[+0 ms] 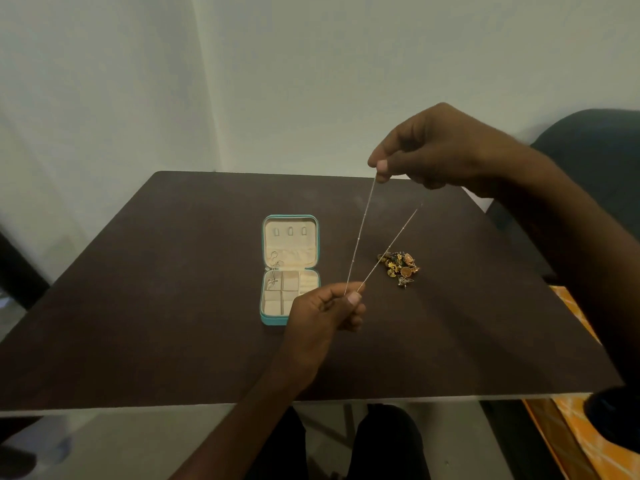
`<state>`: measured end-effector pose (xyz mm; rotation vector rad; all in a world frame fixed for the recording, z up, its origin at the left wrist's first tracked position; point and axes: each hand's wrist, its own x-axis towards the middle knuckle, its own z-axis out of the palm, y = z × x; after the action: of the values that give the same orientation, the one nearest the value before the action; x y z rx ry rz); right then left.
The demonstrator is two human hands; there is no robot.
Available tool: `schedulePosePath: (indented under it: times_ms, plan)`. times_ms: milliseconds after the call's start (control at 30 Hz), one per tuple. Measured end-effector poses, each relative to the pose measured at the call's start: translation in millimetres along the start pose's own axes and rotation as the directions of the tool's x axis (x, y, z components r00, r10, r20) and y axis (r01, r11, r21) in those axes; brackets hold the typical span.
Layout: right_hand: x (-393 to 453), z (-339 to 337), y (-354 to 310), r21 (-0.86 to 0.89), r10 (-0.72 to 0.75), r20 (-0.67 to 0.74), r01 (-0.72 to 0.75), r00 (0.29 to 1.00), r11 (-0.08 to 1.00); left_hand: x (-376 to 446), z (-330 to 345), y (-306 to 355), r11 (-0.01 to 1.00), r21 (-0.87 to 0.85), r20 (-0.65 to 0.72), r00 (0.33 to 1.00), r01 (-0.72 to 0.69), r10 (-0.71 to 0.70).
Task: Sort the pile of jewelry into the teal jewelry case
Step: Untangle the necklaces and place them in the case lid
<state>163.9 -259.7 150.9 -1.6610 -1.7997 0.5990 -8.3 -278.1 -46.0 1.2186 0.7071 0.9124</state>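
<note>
A thin silver chain necklace [362, 233] is stretched taut in the air between my two hands. My right hand [440, 150] pinches its upper end above the table's far right. My left hand [329, 308] pinches the lower loop just right of the teal jewelry case [265, 318]. The case lies open in the middle of the table, cream lined, with small compartments in its base and a silver chain draped over its hinge. The pile of gold and dark jewelry [401, 266] lies right of the case, under the stretched chain.
The dark brown table [156, 323] fills the view, its near edge close to my body. A dark chair back [595, 147] stands at the right. Orange patterned fabric [575, 438] lies below the table's right side.
</note>
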Motion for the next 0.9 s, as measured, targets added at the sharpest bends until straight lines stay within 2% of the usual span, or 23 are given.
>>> schedulePosePath:
  times_ms: [100,200,400,567,667,767,900]
  plan:
    - [4,-2,2,-0.150,-0.017,0.026,0.021,1.000,0.988,-2,-1,0,1.000,0.027,-0.014,1.000,-0.016,0.016]
    - [7,-4,4,-0.195,-0.021,0.064,0.033,0.998,0.980,-3,-2,-1,0.998,0.056,-0.033,0.999,-0.023,0.025]
    - [14,1,13,-0.165,-0.051,0.049,0.059,0.998,0.985,-6,0,-1,0.999,0.052,-0.048,0.999,0.010,-0.008]
    - [17,7,23,-0.217,-0.081,0.030,0.086,0.996,0.972,-7,1,-2,0.998,0.034,-0.127,0.991,0.048,-0.043]
    - [18,17,27,-0.132,-0.115,-0.011,0.113,0.993,0.985,-11,4,-5,0.996,0.026,-0.155,0.985,0.080,-0.075]
    - [19,33,37,-0.037,-0.101,-0.051,0.099,0.994,0.994,-14,9,-3,0.996,0.025,-0.130,0.988,0.086,-0.082]
    - [22,53,61,-0.148,-0.082,-0.037,0.076,0.996,0.986,-19,10,7,0.996,0.005,-0.040,0.996,0.085,-0.085]
